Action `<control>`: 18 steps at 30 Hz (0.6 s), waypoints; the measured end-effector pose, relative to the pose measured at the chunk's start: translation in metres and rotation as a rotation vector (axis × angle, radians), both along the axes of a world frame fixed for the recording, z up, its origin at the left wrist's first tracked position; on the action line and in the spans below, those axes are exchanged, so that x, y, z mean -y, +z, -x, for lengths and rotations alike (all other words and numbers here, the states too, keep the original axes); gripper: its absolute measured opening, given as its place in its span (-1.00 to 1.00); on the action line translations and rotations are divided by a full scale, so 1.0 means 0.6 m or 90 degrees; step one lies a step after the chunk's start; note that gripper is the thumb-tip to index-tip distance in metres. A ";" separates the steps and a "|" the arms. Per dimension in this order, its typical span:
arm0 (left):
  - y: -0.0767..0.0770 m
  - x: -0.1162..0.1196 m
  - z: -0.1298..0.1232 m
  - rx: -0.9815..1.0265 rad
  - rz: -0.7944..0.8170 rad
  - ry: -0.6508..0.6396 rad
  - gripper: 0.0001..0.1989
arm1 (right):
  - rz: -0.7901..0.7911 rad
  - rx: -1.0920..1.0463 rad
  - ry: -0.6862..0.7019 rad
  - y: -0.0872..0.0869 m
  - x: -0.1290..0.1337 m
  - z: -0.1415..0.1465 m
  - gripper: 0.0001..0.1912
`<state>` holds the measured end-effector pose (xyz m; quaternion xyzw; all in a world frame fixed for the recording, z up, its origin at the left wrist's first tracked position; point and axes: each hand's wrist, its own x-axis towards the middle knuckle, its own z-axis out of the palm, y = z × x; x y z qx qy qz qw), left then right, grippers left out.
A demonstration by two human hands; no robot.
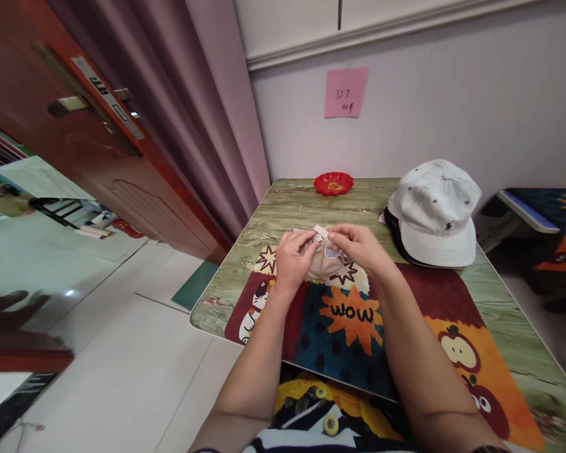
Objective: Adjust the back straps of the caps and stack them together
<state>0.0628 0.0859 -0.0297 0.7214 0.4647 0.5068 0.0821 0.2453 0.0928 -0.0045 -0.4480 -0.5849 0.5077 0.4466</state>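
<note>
On the table in front of me lies a beige cap (324, 264), partly covered by my fingers. Its short pale strap (321, 231) sticks up at the far side, close to a small metal buckle (317, 239). My left hand (293, 255) is closed on the cap's edge at the buckle. With thumb and fingers, my right hand (356, 242) pinches the strap. A pale opening with a bluish patch shows just below the right fingers.
A stack of caps with a white cap (436, 214) on top stands at right. A red scalloped dish (333, 183) sits near the wall. Under my arms lies a printed mat (349, 340). A wooden door (136, 170) and purple curtain (193, 94) are at left.
</note>
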 end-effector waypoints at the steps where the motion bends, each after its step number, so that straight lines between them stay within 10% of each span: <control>1: -0.003 -0.001 0.002 0.041 0.032 -0.009 -0.82 | -0.006 0.004 -0.022 0.003 0.001 -0.005 -0.64; 7: -0.018 -0.007 0.008 0.247 0.212 -0.143 -0.76 | -0.047 0.119 -0.035 0.009 0.009 -0.030 -0.72; 18: -0.020 -0.003 0.004 0.296 0.223 -0.149 -0.74 | -0.093 0.168 -0.038 0.010 0.013 -0.029 -0.59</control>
